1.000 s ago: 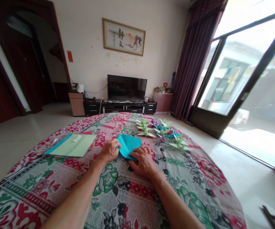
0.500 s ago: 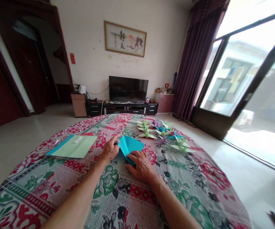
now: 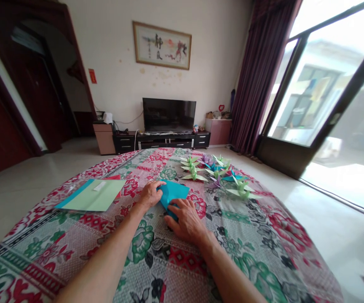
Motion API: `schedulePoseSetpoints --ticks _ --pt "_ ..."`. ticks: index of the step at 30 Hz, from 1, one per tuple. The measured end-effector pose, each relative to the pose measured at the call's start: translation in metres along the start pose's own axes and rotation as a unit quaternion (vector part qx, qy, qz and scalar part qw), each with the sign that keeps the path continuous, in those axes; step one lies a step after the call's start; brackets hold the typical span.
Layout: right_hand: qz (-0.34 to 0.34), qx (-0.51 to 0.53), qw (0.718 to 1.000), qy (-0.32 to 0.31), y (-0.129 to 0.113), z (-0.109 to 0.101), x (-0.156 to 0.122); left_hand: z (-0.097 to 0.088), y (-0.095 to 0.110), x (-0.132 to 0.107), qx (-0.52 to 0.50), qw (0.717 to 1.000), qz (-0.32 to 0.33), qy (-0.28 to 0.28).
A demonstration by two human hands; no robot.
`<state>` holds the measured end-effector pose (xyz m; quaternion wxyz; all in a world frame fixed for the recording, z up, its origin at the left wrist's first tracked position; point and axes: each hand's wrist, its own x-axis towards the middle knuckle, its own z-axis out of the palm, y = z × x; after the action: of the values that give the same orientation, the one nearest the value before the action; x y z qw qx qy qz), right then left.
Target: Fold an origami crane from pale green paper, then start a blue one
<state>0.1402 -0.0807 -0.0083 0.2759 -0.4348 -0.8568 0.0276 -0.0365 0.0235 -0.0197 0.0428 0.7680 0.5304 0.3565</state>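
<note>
A sheet of blue origami paper point(image 3: 175, 190) lies partly folded on the flowered tablecloth. My left hand point(image 3: 152, 194) is closed on its upper left edge, with the fingertips bringing a flap over onto the sheet. Across the lower part rests my right hand point(image 3: 186, 219), fingers spread and pressing the paper down; its palm hides the bottom corner. To the right sit several folded paper cranes in green point(image 3: 194, 173), purple point(image 3: 215, 182) and blue point(image 3: 231, 176). At the left is a stack of flat paper, with a light green sheet point(image 3: 101, 198) on top.
The round table's patterned tablecloth point(image 3: 175, 265) spreads beneath everything. Beyond it stand a low black cabinet point(image 3: 127, 144) and a television point(image 3: 169, 114). A purple curtain point(image 3: 248, 84) and a glass door point(image 3: 298, 97) are on the right.
My left hand has moved the left flap of the blue paper inward, so it lies lower over the sheet. The right hand stays on the lower part. The view has shifted slightly.
</note>
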Motion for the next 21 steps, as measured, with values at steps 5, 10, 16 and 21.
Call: schedulePoseSetpoints --ticks 5,10,16,21 --pt "0.008 0.011 1.000 0.008 0.001 0.001 0.000 0.004 -0.001 -0.001 0.003 1.000 0.005 0.007" --pt "0.004 0.021 1.000 0.013 0.002 0.002 0.000 -0.009 -0.006 -0.007 -0.043 0.999 0.001 -0.004" --pt "0.008 0.026 1.000 0.010 0.004 0.002 0.000 -0.022 -0.019 -0.011 -0.104 0.994 -0.012 -0.012" --pt "0.045 -0.008 0.999 0.029 0.010 0.005 0.002 -0.019 -0.019 -0.012 -0.128 0.992 -0.007 -0.004"
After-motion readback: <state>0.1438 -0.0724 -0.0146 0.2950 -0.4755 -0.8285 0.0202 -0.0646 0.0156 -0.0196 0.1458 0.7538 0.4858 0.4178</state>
